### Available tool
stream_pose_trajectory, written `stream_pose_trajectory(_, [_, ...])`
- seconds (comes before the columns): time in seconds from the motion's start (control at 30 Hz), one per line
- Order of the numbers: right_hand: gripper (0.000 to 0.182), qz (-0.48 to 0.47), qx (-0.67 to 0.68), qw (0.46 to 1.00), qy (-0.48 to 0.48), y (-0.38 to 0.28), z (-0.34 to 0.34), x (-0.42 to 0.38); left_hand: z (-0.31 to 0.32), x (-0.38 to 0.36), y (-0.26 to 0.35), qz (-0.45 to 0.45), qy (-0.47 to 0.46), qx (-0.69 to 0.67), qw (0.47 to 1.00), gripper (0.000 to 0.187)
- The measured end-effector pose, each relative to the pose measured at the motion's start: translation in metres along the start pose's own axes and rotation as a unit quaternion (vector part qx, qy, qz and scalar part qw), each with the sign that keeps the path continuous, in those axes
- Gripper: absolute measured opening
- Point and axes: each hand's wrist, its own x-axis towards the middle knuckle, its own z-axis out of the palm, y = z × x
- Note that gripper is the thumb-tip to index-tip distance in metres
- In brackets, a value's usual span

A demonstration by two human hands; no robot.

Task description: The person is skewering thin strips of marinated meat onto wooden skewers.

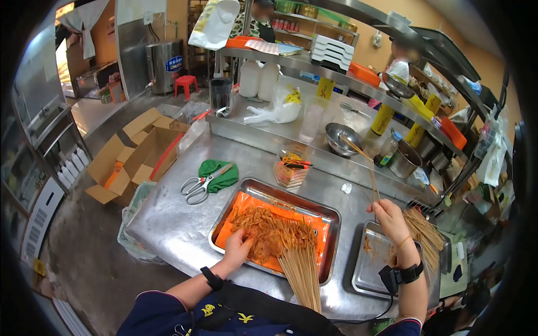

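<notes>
My left hand [237,246] rests in a steel tray [330,215] lined with orange plastic, its fingers in a pile of orange marinated meat strips [269,229]. Finished skewers [300,269] lie in the tray with their sticks fanning toward me. My right hand [391,219] is raised above a second, smaller steel tray [370,263] and pinches a thin bamboo skewer [372,176] that points up and away. A bundle of bare bamboo sticks [426,235] lies just right of that hand.
Scissors [199,187] and a green cloth [221,171] lie on the steel counter [168,224] at left. A small container [291,171], a steel bowl [342,137], bottles and jugs stand behind. Cardboard boxes [134,157] sit on the floor at left. Another person stands far back behind the shelves.
</notes>
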Motion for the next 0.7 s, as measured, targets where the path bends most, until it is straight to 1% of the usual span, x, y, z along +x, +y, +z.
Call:
stream_pose_trajectory(0.1, [0.031, 0.03, 0.131, 0.991, 0.009, -0.008, 0.014, -0.013, -0.001, 0.002, 0.015, -0.042, 0.012, -0.101, 0.994, 0.016])
stream_pose_trajectory(0.13, [0.031, -0.059, 0.092, 0.994, 0.025, -0.006, 0.018, -0.016, -0.002, 0.003, 0.021, -0.039, 0.016, -0.119, 0.992, 0.016])
stream_pose_trajectory(0.2, [0.029, -0.006, 0.226, 0.974, -0.03, -0.018, 0.027, -0.028, -0.008, 0.006, 0.036, -0.036, 0.025, -0.153, 0.987, 0.017])
stream_pose_trajectory(0.23, [0.028, 0.02, 0.291, 0.955, -0.058, -0.026, 0.032, -0.035, -0.01, 0.01, 0.045, -0.031, 0.026, -0.163, 0.986, 0.017])
stream_pose_trajectory(0.27, [0.026, 0.057, 0.368, 0.922, -0.109, -0.034, 0.039, -0.044, -0.011, 0.013, 0.054, -0.028, 0.027, -0.173, 0.984, 0.017])
stream_pose_trajectory(0.3, [0.024, 0.117, 0.323, 0.927, -0.15, -0.035, 0.045, -0.052, -0.012, 0.016, 0.064, -0.025, 0.028, -0.184, 0.982, 0.017])
stream_pose_trajectory(0.33, [0.022, 0.039, 0.268, 0.952, -0.144, -0.035, 0.061, -0.061, -0.016, 0.019, 0.076, -0.072, 0.03, -0.184, 0.98, 0.015])
stream_pose_trajectory(0.37, [0.021, -0.036, 0.211, 0.968, -0.129, -0.035, 0.076, -0.069, -0.018, 0.025, 0.079, -0.075, 0.032, -0.211, 0.974, 0.014])
stream_pose_trajectory(0.4, [0.024, -0.023, 0.19, 0.969, -0.158, -0.041, 0.083, -0.078, -0.021, 0.031, 0.081, -0.077, 0.033, -0.238, 0.968, 0.013])
stream_pose_trajectory(0.43, [0.027, 0.011, 0.183, 0.963, -0.197, -0.041, 0.092, -0.084, -0.023, 0.037, 0.085, -0.08, 0.033, -0.265, 0.961, 0.012])
stream_pose_trajectory(0.5, [0.03, 0.076, 0.236, 0.938, -0.243, -0.037, 0.103, -0.095, -0.026, 0.045, 0.097, -0.094, 0.022, -0.309, 0.946, 0.015])
stream_pose_trajectory(0.57, [0.029, -0.024, 0.173, 0.961, -0.214, -0.033, 0.113, -0.1, -0.028, 0.052, 0.102, -0.097, 0.007, -0.368, 0.925, 0.015])
stream_pose_trajectory(0.6, [0.029, -0.074, 0.14, 0.967, -0.197, -0.032, 0.116, -0.101, -0.03, 0.055, 0.103, -0.093, -0.02, -0.372, 0.923, 0.02])
stream_pose_trajectory(0.7, [0.029, -0.072, 0.102, 0.964, -0.236, -0.039, 0.115, -0.102, -0.025, 0.055, 0.12, -0.08, -0.077, -0.332, 0.937, 0.031])
